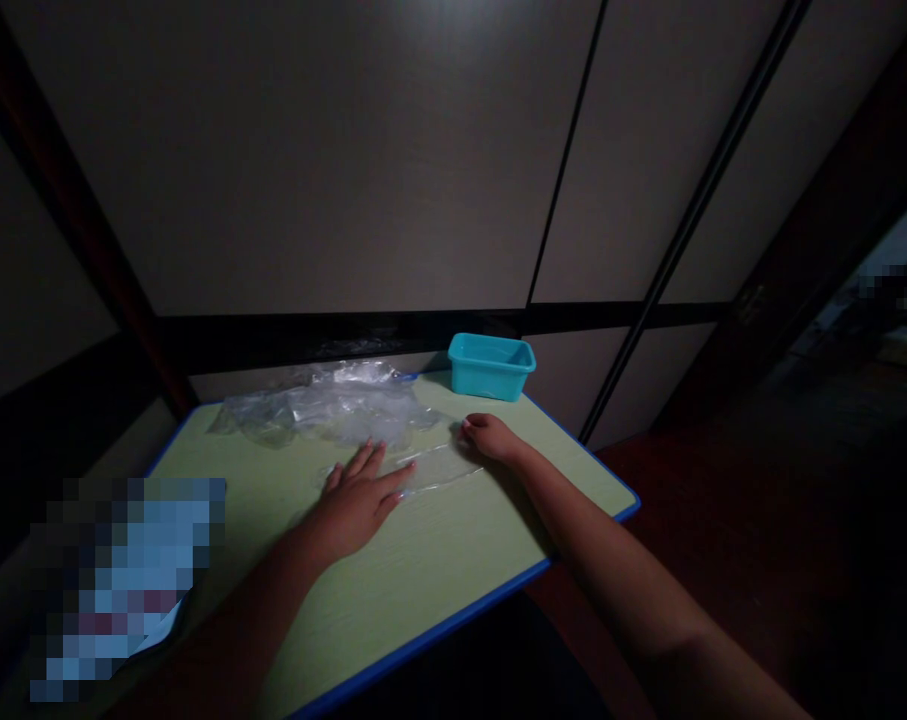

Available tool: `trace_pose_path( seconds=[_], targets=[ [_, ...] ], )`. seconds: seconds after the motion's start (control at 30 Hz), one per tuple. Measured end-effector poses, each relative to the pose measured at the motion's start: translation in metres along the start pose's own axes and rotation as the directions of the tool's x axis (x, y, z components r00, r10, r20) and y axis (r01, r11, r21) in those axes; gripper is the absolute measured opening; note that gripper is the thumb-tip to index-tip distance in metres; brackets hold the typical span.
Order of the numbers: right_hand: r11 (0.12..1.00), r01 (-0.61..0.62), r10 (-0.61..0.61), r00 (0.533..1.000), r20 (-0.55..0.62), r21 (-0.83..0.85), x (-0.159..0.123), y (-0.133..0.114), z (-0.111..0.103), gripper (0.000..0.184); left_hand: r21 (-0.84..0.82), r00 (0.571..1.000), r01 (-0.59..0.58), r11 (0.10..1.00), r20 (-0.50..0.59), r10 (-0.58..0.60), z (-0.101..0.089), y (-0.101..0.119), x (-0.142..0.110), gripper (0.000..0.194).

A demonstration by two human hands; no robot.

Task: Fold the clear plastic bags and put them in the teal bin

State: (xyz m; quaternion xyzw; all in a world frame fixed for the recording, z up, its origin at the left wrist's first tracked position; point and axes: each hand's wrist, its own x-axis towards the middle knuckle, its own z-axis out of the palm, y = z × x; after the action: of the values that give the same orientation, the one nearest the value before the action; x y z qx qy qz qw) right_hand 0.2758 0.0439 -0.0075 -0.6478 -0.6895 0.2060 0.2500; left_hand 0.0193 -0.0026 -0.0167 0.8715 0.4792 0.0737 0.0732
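A clear plastic bag [442, 468] lies flat on the light green table [438, 570]. My left hand [359, 505] rests on its left part with the fingers spread. At the bag's right end, my right hand [490, 438] is closed, its thumb and fingertips pinching the edge of the plastic. Behind my hands sits a crumpled heap of clear plastic bags [325, 405], spread along the back left of the table. Past my right hand stands a turquoise plastic basket [489, 378]; its inside shows only in part.
A blurred-out flat object [138, 570] with a bright surface lies at the table's left. Blue edging [438, 630] runs round the table. Wardrobe-like panels [348, 180] rise directly behind it. A dark reddish floor [648, 480] shows at the right.
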Motion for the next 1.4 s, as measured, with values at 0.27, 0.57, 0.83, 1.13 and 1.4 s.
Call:
trace_pose_path(
  seconds=[0.27, 0.57, 0.83, 1.13, 1.4],
  targets=[
    [0.996, 0.012, -0.018, 0.998, -0.067, -0.088, -0.001, -0.001, -0.004, 0.018, 0.037, 0.999, -0.047, 0.998, -0.009, 0.047, -0.002, 0.003, -0.002, 0.047],
    [0.995, -0.072, 0.062, 0.989, -0.136, -0.066, -0.003, -0.006, -0.007, 0.017, 0.019, 1.0, 0.009, 1.0, -0.007, -0.009, -0.003, 0.006, -0.002, 0.054],
    [0.968, -0.136, 0.112, 0.986, -0.122, -0.212, -0.007, -0.009, -0.008, 0.016, 0.022, 1.0, 0.021, 1.0, 0.017, -0.022, 0.0, 0.003, -0.002, 0.052],
    [0.936, -0.123, 0.097, 0.991, -0.095, -0.33, -0.012, -0.015, -0.009, 0.016, 0.04, 1.0, -0.006, 0.999, 0.006, 0.006, -0.003, 0.007, -0.003, 0.05],
    [0.907, -0.06, 0.05, 0.998, -0.037, -0.417, -0.013, -0.016, -0.008, 0.015, 0.047, 1.0, -0.027, 0.999, 0.012, 0.026, 0.0, 0.004, -0.002, 0.051]
  ],
)
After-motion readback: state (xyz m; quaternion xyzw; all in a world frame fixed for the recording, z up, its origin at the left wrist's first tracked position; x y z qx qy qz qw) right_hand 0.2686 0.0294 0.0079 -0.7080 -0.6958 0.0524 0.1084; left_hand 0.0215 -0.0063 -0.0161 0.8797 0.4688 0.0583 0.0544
